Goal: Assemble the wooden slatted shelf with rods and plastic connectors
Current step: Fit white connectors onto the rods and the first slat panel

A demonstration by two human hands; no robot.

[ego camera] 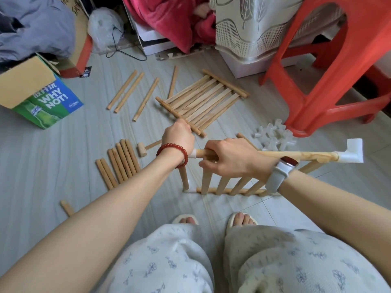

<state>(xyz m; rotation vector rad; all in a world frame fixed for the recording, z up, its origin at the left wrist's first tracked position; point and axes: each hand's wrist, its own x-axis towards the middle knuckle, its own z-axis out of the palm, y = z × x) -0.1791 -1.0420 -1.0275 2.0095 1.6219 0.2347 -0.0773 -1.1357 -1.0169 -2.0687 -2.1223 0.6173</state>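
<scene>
A slatted wooden panel stands upright on the floor in front of my feet. My right hand grips its top rod, which carries a white plastic corner connector at the right end and another connector at the left. A second slatted panel lies flat on the floor further away. My left hand reaches to it, fingers curled round its near end rod. A pile of translucent white connectors sits to the right of the panels.
A bundle of several rods lies at the left, with a small wooden mallet beside it. Loose rods are scattered further back. One short rod lies near my left arm. A red plastic stool stands right, a cardboard box left.
</scene>
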